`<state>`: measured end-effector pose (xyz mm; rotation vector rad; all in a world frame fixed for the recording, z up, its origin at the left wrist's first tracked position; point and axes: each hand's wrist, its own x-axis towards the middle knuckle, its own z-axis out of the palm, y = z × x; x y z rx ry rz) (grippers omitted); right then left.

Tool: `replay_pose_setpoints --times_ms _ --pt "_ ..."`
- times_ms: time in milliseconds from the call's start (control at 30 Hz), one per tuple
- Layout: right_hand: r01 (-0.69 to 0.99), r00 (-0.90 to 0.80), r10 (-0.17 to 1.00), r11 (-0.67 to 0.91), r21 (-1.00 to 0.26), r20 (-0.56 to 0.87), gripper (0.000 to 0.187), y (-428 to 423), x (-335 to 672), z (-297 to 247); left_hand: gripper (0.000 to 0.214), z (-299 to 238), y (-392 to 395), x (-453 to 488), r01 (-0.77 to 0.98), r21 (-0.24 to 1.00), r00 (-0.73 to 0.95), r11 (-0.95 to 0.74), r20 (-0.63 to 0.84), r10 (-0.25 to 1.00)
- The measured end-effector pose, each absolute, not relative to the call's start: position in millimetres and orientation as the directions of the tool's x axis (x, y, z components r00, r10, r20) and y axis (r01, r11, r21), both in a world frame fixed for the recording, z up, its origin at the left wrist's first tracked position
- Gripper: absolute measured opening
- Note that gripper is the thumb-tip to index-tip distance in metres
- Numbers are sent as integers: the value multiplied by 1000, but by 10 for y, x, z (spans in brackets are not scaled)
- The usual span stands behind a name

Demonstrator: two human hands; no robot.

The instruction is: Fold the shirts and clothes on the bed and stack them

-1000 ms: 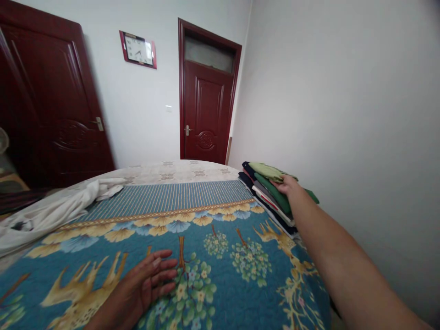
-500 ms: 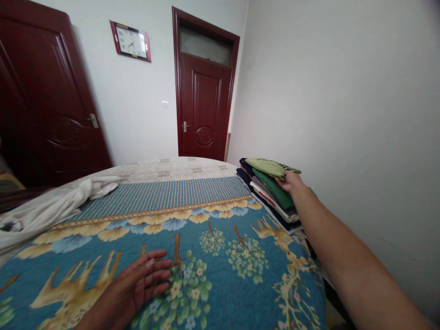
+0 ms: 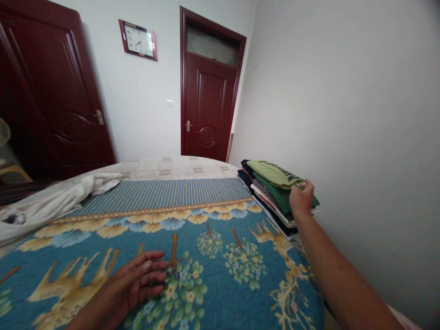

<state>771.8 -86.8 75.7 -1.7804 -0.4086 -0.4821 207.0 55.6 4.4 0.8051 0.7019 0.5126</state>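
The single head-worn view looks forward and down from close above the quilt (image 3: 237, 298), facing the far door (image 3: 212, 103).

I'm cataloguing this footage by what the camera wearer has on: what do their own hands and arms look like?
The left hand and right hand are bare, with no gloves, rings or watch visible. No sleeve covers the visible parts of the left forearm or right forearm.

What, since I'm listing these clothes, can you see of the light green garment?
The light green garment is folded and lies fairly flat atop the stack of clothes, over a dark green garment. It looks like soft cloth, with dark lettering along its wall-side edge. The right hand pinches its near right corner.
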Motion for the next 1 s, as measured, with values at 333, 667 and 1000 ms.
replay_pose_setpoints --times_ms 333,667,1000 --pt "720 474 405 -689 -80 782 65 -903 6967 105 36 37 1177 1672 -218 933 207 286 -242 948" --pt "968 159 779 -243 58 607 47 -847 6182 -735 46 118 1605 861 -458 888 -511 -31 -235 827" --pt "974 227 867 -207 -95 444 54 -366 5477 -841 84 21 1766 359 -547 823 -621 -153 -276 734"
